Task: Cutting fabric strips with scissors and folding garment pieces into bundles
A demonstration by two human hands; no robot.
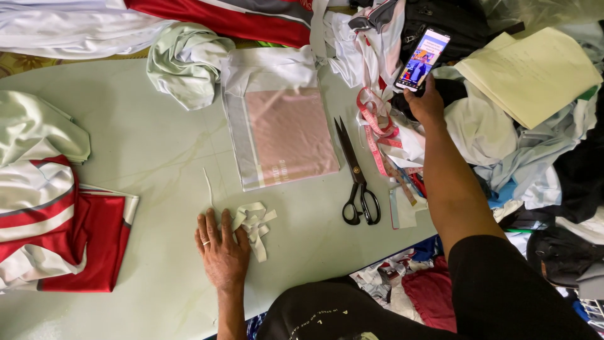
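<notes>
My left hand [221, 250] lies flat on the pale green table [138, 138], fingers spread, its fingertips touching a small heap of white fabric strips [255, 223]. A ring sits on one finger. My right hand [426, 101] reaches far across the table and holds up a smartphone [422, 58] with a lit colourful screen. Black scissors [357, 179] lie shut between the two hands, beside a clear plastic bag with pink fabric inside [283, 132]. A pink measuring tape [377, 129] is coiled just below the phone.
Red and white garments [50, 220] are piled at the left edge. A pale green cloth [185, 63] and more red and white clothing lie at the back. Yellowish paper sheets [531, 72] rest on heaped clothes at the right.
</notes>
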